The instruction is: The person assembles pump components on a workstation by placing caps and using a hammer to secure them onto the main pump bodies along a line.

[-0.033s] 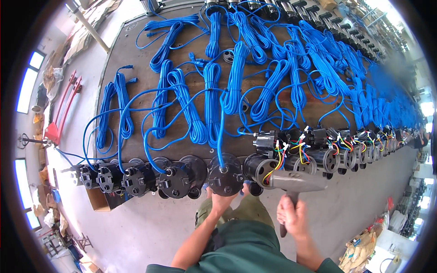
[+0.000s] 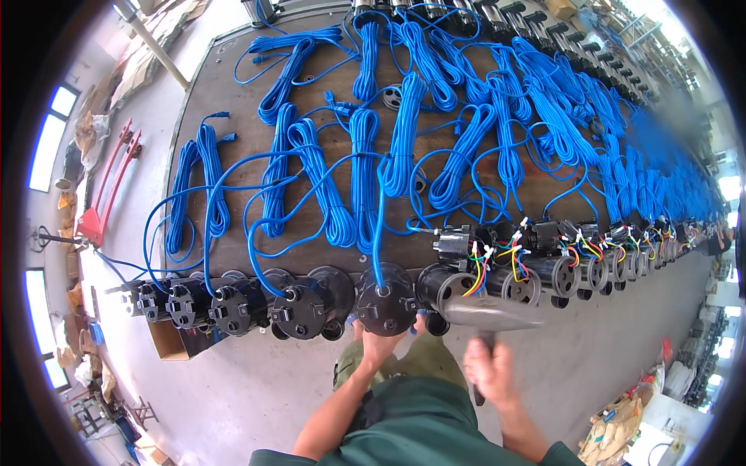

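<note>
Right in front of me a black motor housing [image 2: 387, 308] lies at the table's near edge, its round end cap facing me and a blue cable [image 2: 378, 233] rising out of it. My left hand [image 2: 381, 347] grips this housing from below, the fingertips hidden beneath it. To the right, my right hand [image 2: 491, 369] is wrapped around the dark handle of a hammer [image 2: 497, 314]. Its metal head, smeared by motion, is held sideways in front of an uncapped motor housing [image 2: 451, 289] with coloured wires. A gap separates the hammer from the capped housing.
More capped housings [image 2: 299, 312] line the edge to the left; uncapped ones [image 2: 558, 274] with loose wires run off to the right. Bundled blue cables [image 2: 364, 179] cover the brown table [image 2: 256, 252]. A cardboard box [image 2: 169, 342] sits below at left, near a red pallet jack [image 2: 92, 225].
The hammer and my right hand have shifted slightly left, and the hammer head has turned a little and blurred. My left hand stays in place on the motor housing.
</note>
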`<state>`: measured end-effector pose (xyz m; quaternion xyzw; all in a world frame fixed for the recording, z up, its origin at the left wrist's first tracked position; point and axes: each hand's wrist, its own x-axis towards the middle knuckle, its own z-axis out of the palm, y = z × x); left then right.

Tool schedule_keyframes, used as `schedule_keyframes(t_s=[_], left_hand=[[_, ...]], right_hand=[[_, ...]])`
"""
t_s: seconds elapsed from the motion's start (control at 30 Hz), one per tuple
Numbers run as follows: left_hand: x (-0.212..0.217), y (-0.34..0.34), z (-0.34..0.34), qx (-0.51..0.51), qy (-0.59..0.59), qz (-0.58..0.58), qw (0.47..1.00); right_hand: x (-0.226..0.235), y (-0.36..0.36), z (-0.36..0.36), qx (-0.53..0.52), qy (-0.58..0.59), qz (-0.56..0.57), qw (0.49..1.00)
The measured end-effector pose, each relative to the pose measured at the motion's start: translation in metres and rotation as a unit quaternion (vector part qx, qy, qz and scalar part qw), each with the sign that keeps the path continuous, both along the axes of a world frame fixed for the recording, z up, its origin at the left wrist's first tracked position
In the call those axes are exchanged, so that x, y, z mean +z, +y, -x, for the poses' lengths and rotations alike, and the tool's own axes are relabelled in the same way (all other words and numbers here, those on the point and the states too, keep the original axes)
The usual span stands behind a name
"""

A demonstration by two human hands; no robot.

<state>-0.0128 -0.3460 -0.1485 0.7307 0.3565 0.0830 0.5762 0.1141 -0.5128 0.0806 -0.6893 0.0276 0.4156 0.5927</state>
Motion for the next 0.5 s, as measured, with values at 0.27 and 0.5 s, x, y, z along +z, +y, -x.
schedule_keyframes(t_s=[0.27, 0.5], left_hand=[[-0.006, 0.003, 0.013, 0.028, 0.000, 0.121, 0.992], [0.007, 0.003, 0.000, -0.036, 0.074, -0.019, 0.996]], right_hand=[[0.004, -0.009, 0.005, -0.009, 0.074, 0.004, 0.997], [-0.001, -0.014, -0.004, 0.055, -0.027, 0.089, 0.994]])
